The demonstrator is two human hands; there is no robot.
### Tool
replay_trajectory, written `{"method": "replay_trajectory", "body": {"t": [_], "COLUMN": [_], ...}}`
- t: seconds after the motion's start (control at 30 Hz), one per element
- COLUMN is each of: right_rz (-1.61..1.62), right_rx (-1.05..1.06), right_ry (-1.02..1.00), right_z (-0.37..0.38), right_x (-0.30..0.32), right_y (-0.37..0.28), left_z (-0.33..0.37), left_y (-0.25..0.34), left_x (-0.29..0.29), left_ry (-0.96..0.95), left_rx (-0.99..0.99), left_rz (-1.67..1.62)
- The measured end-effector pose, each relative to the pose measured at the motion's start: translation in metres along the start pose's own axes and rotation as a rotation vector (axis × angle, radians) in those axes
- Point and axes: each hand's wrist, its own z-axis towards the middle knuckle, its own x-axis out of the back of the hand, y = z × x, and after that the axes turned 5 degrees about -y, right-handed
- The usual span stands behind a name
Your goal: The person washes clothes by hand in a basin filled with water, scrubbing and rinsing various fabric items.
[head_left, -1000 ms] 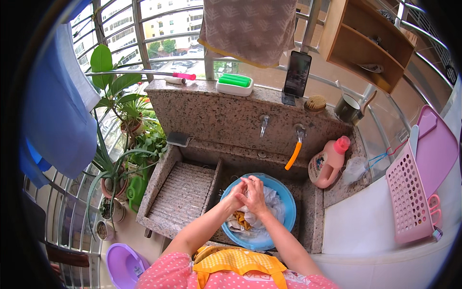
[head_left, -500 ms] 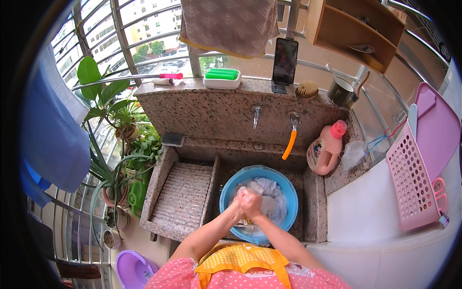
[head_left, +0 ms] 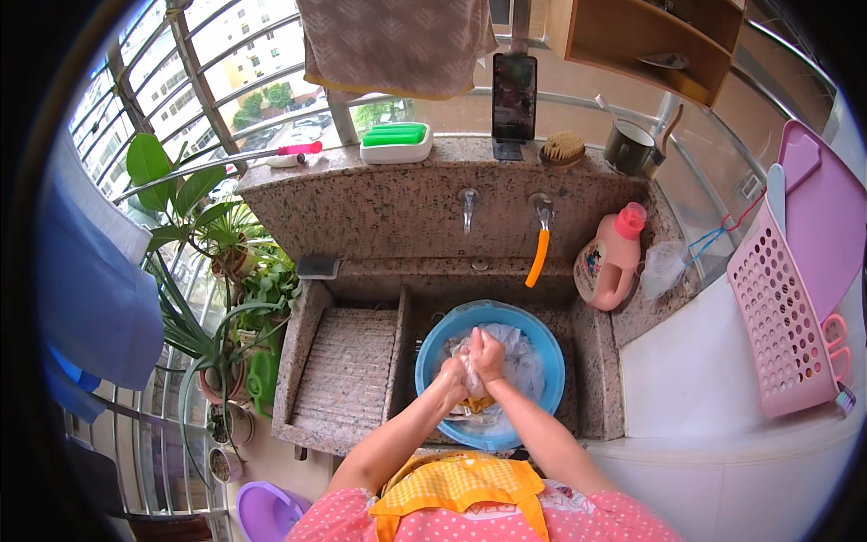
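A round blue basin [head_left: 554, 361] sits in the stone sink, filled with water and wet white cloth [head_left: 518, 354]. Over its middle, my left hand [head_left: 451, 373] and my right hand [head_left: 489, 356] are close together, both closed on a bunched whitish garment [head_left: 471, 381]. Part of that garment hangs below my fingers, beside a yellowish patterned piece [head_left: 473, 406]. The exact folds within my grip are hidden. Behind the basin, an orange hose [head_left: 538, 259] hangs from the right tap [head_left: 541, 206].
Left of the basin lies a ribbed stone washboard [head_left: 343, 366]. A pink detergent bottle [head_left: 615, 257] stands at right. Along the ledge are a green-topped soap box [head_left: 396, 144], a phone [head_left: 514, 99], a brush [head_left: 563, 148] and a mug [head_left: 627, 147]. A pink basket [head_left: 782, 316] hangs far right.
My hands, clasped over the cloth before, are now slightly apart, with the whitish garment showing between them. The view has shifted a little.
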Motion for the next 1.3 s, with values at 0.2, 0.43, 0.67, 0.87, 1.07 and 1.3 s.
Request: {"method": "replay_trajectory", "body": {"t": [0.2,0.43,0.67,0.87,1.07,1.3], "right_rz": [0.894,0.152,1.064,1.954,1.701,1.675], "right_rx": [-0.096,0.075,-0.380,-0.517,-0.501,-0.750], "right_ry": [-0.339,-0.409,-0.359,-0.504,-0.001,-0.004], "right_z": [-0.002,-0.056,-0.028,0.001,0.021,0.029], "right_x": [0.008,-0.028,-0.015,0.045,0.059,0.076], "right_y": [0.031,0.095,0.051,-0.021,0.106,0.080], "left_z": [-0.033,-0.105,-0.134,-0.112,-0.061,-0.028], "left_y": [0.041,0.081,0.088,0.090,0.089,0.060], "left_x": [-0.024,-0.102,-0.105,-0.062,-0.002,0.037], "left_ry": [-0.342,-0.629,-0.711,-0.452,-0.318,-0.205], "left_rx": [0.014,0.021,0.036,-0.017,-0.050,-0.269], "left_rz": [-0.375,-0.443,-0.444,-0.305,-0.103,0.421]}}
